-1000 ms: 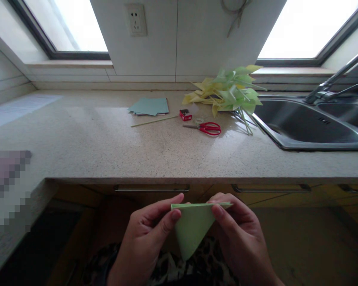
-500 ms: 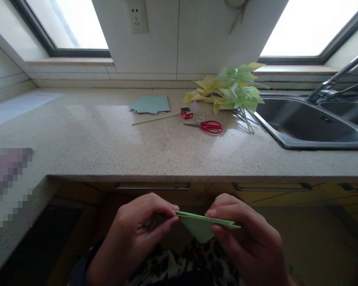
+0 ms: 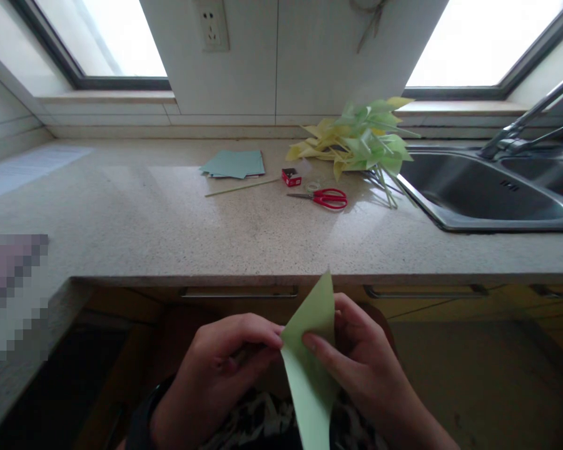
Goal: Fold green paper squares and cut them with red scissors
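Observation:
A folded sheet of light green paper (image 3: pixel 309 369) is held upright in front of the counter edge, one pointed corner up and its broad face toward me. My right hand (image 3: pixel 363 356) grips its right side, with the thumb flat on the near face and the fingers behind. At the paper's left corner, the fingertips of my left hand (image 3: pixel 237 350) are pinched together and touch the edge. Whether the left fingertips have paper between them is partly hidden.
On the counter (image 3: pixel 169 231) lie a stack of pale blue paper (image 3: pixel 234 163), a thin green stick (image 3: pixel 241 187), a small red box (image 3: pixel 291 177), a tape roll (image 3: pixel 313 187) and red-handled scissors (image 3: pixel 328 198). Yellow and green paper flowers (image 3: pixel 370 140) rest beside the steel sink (image 3: pixel 488 187).
The green paper has turned from nearly edge-on to showing its broad face, one corner now pointing up. My right hand has rotated with it, its thumb now on the near face.

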`<state>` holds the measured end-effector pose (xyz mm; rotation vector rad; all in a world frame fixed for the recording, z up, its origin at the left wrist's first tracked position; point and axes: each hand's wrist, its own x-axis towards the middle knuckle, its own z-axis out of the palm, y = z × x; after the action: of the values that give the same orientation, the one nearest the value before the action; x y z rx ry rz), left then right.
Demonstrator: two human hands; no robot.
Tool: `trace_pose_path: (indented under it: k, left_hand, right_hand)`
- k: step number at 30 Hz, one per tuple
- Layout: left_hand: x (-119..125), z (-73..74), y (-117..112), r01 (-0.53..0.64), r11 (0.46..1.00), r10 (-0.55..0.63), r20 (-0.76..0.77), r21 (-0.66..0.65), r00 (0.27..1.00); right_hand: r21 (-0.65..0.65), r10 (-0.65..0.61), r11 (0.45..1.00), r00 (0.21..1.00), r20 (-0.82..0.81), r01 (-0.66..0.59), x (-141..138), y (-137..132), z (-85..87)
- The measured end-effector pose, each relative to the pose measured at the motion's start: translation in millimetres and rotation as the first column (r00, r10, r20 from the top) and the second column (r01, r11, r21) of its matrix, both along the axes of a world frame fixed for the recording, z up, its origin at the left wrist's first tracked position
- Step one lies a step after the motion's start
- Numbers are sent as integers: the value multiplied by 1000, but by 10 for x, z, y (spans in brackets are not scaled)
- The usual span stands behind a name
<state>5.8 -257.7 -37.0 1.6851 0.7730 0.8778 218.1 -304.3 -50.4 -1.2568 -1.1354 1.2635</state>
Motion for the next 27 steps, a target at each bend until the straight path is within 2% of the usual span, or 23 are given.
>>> trace_pose_path:
  k: [5,11,17,20,22,25,27]
  left_hand:
    - [-58,12,54,75,970,-47,-123,232,991]
    - [-78,54,95,147,933,-80,-210,328,975]
    - [-87,60,85,206,865,-26,-369,458,929]
    - [-56,68,94,224,852,-11,-413,473,911]
    - [-36,78,105,223,863,-19,-411,454,911]
    - [-26,67,115,196,904,-65,-332,380,941]
    - [-31,24,109,168,947,-110,-214,275,971]
  right_hand:
    - [-4,-37,999,997,65,37,26,-12,43]
    - [24,-41,999,983,179,37,59,-29,60]
    - [60,-34,998,975,221,22,61,-34,84]
    - [77,-38,997,971,234,20,62,-28,87]
    - [84,-38,996,969,243,18,66,-20,79]
    - [64,-28,998,973,229,13,67,-8,50]
    - [36,-13,999,982,189,6,56,-6,18]
